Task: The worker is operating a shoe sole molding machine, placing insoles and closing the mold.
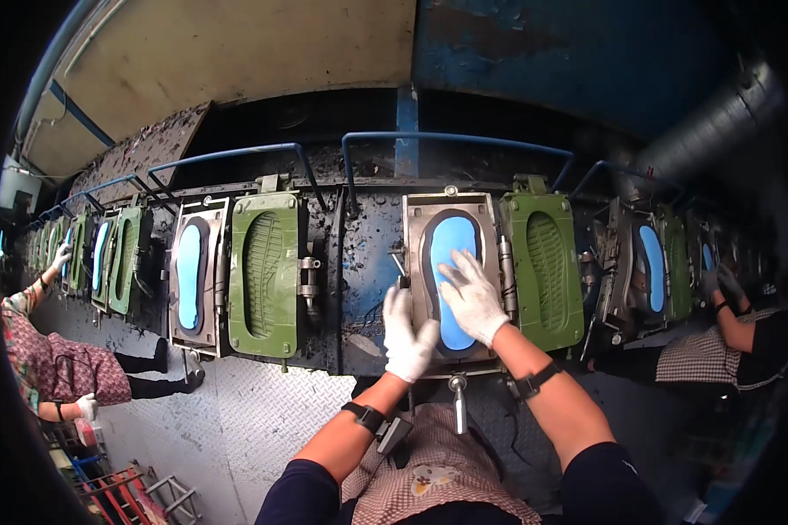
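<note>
A blue insole-shaped piece (pixel 453 241) lies with a black border around it in the metal half of a hinged shoe-sole mould (pixel 418 227). My right hand (pixel 473 302), in a white glove, rests on the blue piece with its fingers spread. At the mould's left edge is my gloved left hand (pixel 409 339), thumb pointing right. From its fingertips sticks a thin, dark-handled tool (pixel 403 278) with a metal tip; the fingers hide most of its handle. The open green half of the mould (pixel 545 271), with a ridged sole cavity, lies to the right.
Another open mould (pixel 200 271) with a blue piece stands left, beside its green half (pixel 265 276). Blue rails (pixel 455 136) run behind the row. A metal handle (pixel 460 407) juts toward my apron. Co-workers (pixel 61 350) stand at both sides. A red rack (pixel 118 494) sits lower left.
</note>
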The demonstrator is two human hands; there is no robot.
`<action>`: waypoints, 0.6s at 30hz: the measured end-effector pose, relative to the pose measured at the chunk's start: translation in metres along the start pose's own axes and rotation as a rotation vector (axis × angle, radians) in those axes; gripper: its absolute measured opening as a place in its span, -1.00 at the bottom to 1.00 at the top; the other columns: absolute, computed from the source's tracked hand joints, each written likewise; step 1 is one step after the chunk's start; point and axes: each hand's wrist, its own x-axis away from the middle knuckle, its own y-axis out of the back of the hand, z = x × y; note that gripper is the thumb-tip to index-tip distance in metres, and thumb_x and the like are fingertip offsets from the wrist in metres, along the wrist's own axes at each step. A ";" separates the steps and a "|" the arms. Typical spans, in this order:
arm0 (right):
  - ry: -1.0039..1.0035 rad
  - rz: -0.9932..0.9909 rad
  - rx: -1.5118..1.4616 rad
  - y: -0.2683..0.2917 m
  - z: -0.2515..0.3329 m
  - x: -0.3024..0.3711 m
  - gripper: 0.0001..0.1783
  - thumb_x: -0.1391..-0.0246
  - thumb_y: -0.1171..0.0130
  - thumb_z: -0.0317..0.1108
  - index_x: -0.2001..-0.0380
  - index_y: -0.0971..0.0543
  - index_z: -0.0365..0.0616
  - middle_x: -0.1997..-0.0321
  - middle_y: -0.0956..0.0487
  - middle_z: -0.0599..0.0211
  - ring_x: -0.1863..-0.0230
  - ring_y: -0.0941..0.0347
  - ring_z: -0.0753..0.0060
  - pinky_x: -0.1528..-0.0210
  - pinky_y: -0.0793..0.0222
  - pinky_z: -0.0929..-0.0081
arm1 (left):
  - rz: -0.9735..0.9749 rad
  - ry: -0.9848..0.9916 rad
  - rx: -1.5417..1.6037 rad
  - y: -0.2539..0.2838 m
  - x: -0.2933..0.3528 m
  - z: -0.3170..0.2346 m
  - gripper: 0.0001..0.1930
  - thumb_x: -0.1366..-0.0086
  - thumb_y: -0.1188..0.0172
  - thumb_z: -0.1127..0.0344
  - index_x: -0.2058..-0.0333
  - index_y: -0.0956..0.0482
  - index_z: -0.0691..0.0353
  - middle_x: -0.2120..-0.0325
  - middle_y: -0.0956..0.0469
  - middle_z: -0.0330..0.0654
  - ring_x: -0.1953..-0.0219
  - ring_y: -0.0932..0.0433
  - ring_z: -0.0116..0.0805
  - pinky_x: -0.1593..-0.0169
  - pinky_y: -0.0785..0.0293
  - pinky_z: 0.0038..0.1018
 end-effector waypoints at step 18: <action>-0.103 -0.292 0.439 -0.009 -0.002 -0.086 -0.33 -0.22 -0.13 0.01 -0.23 -0.47 -0.27 -0.33 -0.35 -0.12 -0.45 -0.14 -0.14 -0.53 0.00 0.06 | 0.530 -0.546 -0.095 0.009 -0.027 -0.028 -0.48 -0.16 -0.33 0.28 -0.12 -0.54 0.24 -0.12 -0.54 -0.01 -0.20 -0.49 0.05 -0.28 -0.41 -0.09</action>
